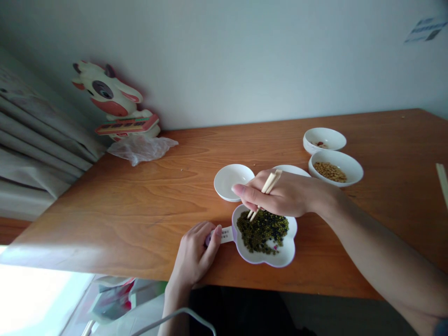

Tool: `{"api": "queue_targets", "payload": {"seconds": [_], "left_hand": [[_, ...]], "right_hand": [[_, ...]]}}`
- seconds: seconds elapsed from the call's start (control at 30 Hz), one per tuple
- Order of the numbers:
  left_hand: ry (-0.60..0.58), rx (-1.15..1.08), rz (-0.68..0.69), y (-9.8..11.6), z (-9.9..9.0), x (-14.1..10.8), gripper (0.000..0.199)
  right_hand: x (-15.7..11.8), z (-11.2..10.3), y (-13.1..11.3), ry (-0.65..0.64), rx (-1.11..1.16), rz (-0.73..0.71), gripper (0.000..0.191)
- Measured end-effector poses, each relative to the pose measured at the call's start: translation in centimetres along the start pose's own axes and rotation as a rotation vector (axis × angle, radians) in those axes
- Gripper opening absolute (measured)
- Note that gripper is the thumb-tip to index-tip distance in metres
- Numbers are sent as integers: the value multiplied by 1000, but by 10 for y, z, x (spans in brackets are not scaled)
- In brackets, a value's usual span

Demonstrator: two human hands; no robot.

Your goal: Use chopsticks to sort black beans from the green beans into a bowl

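Note:
My left hand (199,252) is closed round the handle of a white, purple-rimmed scalloped dish (287,252) near the table's front edge. Green and dark beans (261,231) cover much of the dish, with a small pinkish bit at the lower right. My right hand (280,193) grips a pair of wooden chopsticks (268,186) above the dish, their tips down at the beans. Whether the tips hold anything cannot be made out. Just behind the dish stands a white bowl (233,179); another white bowl (292,169) is partly hidden by my right hand.
At the right, a white bowl (355,170) holds tan beans, and behind it a bowl (336,137) has a few reddish bits. A cow toy (115,100) and a clear plastic bag (142,148) are at the back left. A pale stick (443,179) shows at the right edge.

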State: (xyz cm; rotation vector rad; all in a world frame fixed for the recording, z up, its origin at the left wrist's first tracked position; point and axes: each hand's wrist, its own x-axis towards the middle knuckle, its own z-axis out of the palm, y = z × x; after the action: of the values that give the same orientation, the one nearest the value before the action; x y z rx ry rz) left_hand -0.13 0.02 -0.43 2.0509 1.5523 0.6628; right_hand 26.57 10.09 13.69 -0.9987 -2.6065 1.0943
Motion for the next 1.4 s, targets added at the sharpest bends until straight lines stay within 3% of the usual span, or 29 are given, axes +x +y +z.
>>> {"api": "queue_targets", "payload": {"seconds": [0.23,0.57,0.8,1.4], "left_hand": [[15,15,7,0,0,-1,39],[9,27,8,0,0,0,40],[1,14,4,1,-1,0,39],[2,27,3,1,-1,0,39]], "right_hand": [[-2,-3,-7,-5,-2,-13,64],[0,-2,7,35,-39,-42,65],[-2,-4,-1,24,-36,-65,64],[1,1,-1,-10,-5,-3,68]]}}
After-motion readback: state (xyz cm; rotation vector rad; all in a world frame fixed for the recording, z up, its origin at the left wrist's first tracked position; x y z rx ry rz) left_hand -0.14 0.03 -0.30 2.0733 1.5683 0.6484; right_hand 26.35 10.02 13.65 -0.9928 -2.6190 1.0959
